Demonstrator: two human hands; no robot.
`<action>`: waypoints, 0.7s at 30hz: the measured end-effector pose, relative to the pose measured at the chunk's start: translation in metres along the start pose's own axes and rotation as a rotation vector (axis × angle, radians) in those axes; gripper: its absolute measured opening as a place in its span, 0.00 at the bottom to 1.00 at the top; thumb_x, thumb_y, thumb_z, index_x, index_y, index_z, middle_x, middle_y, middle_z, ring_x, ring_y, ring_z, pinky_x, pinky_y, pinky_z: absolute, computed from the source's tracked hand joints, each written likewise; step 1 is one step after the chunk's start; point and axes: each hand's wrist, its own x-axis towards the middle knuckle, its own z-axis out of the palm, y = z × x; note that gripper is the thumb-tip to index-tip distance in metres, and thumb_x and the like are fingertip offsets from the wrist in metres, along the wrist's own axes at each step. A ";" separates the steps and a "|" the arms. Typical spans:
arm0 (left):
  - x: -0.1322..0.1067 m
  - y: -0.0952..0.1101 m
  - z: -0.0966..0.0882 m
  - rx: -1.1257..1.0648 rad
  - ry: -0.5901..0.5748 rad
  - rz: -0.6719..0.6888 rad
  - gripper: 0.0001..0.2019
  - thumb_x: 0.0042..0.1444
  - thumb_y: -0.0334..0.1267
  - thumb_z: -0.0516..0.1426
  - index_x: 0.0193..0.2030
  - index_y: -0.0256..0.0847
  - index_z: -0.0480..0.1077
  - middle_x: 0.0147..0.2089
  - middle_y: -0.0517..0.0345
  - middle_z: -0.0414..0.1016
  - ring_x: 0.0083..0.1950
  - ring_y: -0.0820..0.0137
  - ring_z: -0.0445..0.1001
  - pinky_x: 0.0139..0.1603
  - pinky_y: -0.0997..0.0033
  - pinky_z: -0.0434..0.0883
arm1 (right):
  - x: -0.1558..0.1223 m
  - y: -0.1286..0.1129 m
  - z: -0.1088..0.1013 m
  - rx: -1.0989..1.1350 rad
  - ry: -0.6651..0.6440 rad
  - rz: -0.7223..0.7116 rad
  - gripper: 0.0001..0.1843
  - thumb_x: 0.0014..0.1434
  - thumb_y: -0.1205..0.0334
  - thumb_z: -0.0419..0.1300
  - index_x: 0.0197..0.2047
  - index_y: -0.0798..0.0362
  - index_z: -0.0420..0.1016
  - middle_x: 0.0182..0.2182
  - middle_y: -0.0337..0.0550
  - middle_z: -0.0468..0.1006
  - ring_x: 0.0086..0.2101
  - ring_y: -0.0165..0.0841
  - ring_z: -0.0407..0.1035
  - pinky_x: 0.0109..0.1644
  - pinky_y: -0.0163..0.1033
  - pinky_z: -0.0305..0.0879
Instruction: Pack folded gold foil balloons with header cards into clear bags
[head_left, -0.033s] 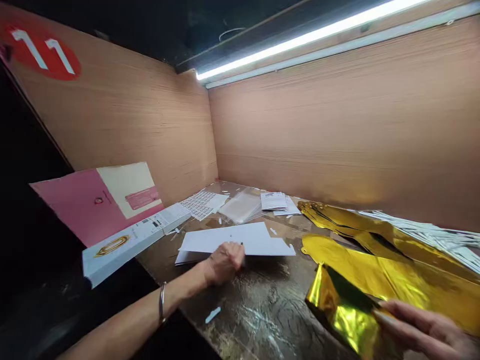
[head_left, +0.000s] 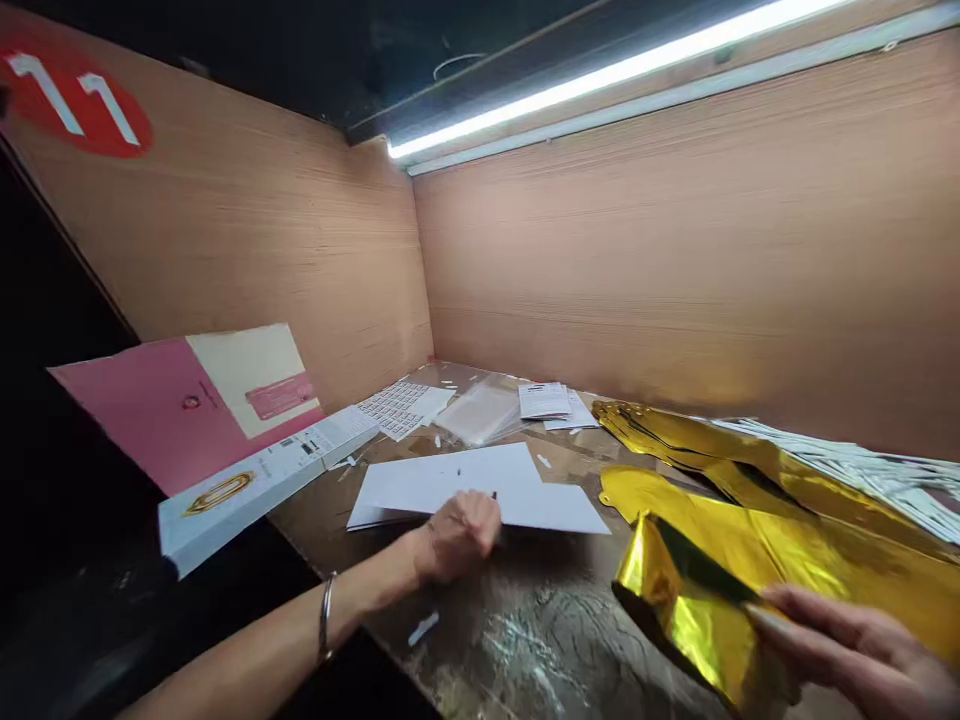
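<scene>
Gold foil is in right hand, white box's inside hidden.

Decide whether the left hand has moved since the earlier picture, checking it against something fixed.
Yes. The left hand has shifted slightly to the right, judged against the wall corner behind it.

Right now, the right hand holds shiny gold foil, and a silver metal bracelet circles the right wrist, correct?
No: the head view shows the silver metal bracelet circling the left wrist; the right hand does hold shiny gold foil.
</scene>
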 end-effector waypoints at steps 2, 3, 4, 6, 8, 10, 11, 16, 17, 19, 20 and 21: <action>0.008 0.032 -0.004 0.039 0.096 0.125 0.12 0.52 0.27 0.44 0.39 0.27 0.65 0.36 0.38 0.69 0.37 0.56 0.70 0.30 0.57 0.67 | 0.007 -0.018 -0.002 0.147 -0.175 0.021 0.17 0.47 0.47 0.58 0.22 0.54 0.68 0.19 0.38 0.66 0.22 0.28 0.62 0.26 0.31 0.61; 0.011 0.045 -0.006 0.047 0.146 0.166 0.13 0.52 0.28 0.43 0.41 0.26 0.64 0.38 0.36 0.69 0.40 0.54 0.69 0.33 0.55 0.67 | 0.010 -0.022 0.000 0.190 -0.226 0.048 0.16 0.47 0.49 0.58 0.22 0.55 0.67 0.19 0.37 0.66 0.21 0.27 0.62 0.25 0.31 0.61; 0.013 0.055 -0.007 0.049 0.198 0.199 0.15 0.53 0.29 0.44 0.44 0.25 0.63 0.41 0.34 0.68 0.44 0.53 0.68 0.36 0.52 0.67 | 0.014 -0.023 0.005 0.223 -0.238 0.090 0.14 0.47 0.52 0.58 0.23 0.55 0.66 0.17 0.36 0.65 0.19 0.26 0.62 0.23 0.30 0.60; 0.014 0.069 -0.007 0.019 0.300 0.208 0.15 0.54 0.30 0.45 0.45 0.25 0.64 0.44 0.35 0.68 0.49 0.50 0.65 0.42 0.47 0.64 | 0.023 -0.015 0.019 0.182 -0.246 0.211 0.12 0.46 0.57 0.58 0.21 0.55 0.62 0.13 0.33 0.63 0.14 0.25 0.60 0.17 0.30 0.58; 0.012 0.073 -0.008 -0.037 0.405 0.102 0.13 0.53 0.29 0.46 0.43 0.29 0.65 0.46 0.39 0.68 0.53 0.49 0.62 0.47 0.43 0.60 | 0.031 0.000 0.033 0.033 -0.241 0.316 0.10 0.46 0.61 0.56 0.20 0.54 0.59 0.10 0.33 0.63 0.11 0.26 0.60 0.13 0.29 0.56; 0.009 0.070 -0.008 -0.116 0.489 -0.141 0.14 0.51 0.27 0.49 0.46 0.32 0.65 0.52 0.41 0.65 0.58 0.47 0.55 0.52 0.37 0.52 | 0.037 0.015 0.041 -0.087 -0.230 0.332 0.08 0.47 0.63 0.54 0.20 0.54 0.59 0.09 0.33 0.64 0.10 0.26 0.61 0.11 0.28 0.54; 0.007 0.067 -0.008 -0.177 0.528 -0.310 0.17 0.50 0.27 0.51 0.49 0.33 0.63 0.56 0.42 0.61 0.60 0.46 0.49 0.54 0.36 0.47 | 0.038 0.021 0.042 -0.114 -0.224 0.317 0.07 0.48 0.63 0.53 0.21 0.54 0.60 0.09 0.34 0.65 0.10 0.26 0.62 0.10 0.27 0.54; 0.015 0.057 -0.006 -1.068 0.892 -1.078 0.34 0.48 0.45 0.57 0.60 0.39 0.49 0.63 0.42 0.47 0.61 0.54 0.50 0.57 0.51 0.56 | 0.038 0.023 0.040 -0.103 -0.225 0.293 0.07 0.49 0.64 0.52 0.22 0.54 0.60 0.10 0.34 0.66 0.11 0.26 0.63 0.10 0.26 0.55; 0.020 0.059 -0.005 -1.351 0.947 -1.150 0.31 0.51 0.49 0.53 0.59 0.38 0.50 0.61 0.42 0.52 0.59 0.57 0.56 0.54 0.55 0.60 | 0.037 0.021 0.040 -0.108 -0.224 0.296 0.07 0.49 0.64 0.51 0.22 0.54 0.60 0.10 0.34 0.66 0.11 0.26 0.63 0.10 0.26 0.55; 0.032 0.064 -0.007 -1.823 0.982 -1.204 0.28 0.54 0.55 0.46 0.55 0.37 0.57 0.55 0.43 0.63 0.53 0.60 0.65 0.51 0.60 0.65 | 0.036 0.017 0.041 -0.142 -0.217 0.295 0.07 0.49 0.63 0.51 0.22 0.54 0.61 0.11 0.34 0.66 0.11 0.26 0.64 0.11 0.27 0.57; 0.037 0.068 -0.008 -1.949 0.976 -1.200 0.28 0.54 0.56 0.45 0.53 0.36 0.60 0.51 0.44 0.67 0.51 0.61 0.67 0.49 0.62 0.66 | 0.036 0.016 0.041 -0.164 -0.213 0.292 0.07 0.49 0.63 0.50 0.22 0.54 0.61 0.11 0.34 0.66 0.12 0.27 0.64 0.11 0.27 0.57; 0.041 0.073 -0.009 -1.994 0.946 -1.180 0.27 0.53 0.55 0.47 0.51 0.36 0.62 0.49 0.45 0.69 0.49 0.61 0.69 0.48 0.63 0.67 | 0.036 0.014 0.042 -0.185 -0.207 0.284 0.06 0.49 0.64 0.50 0.22 0.54 0.61 0.11 0.35 0.66 0.12 0.27 0.64 0.11 0.28 0.57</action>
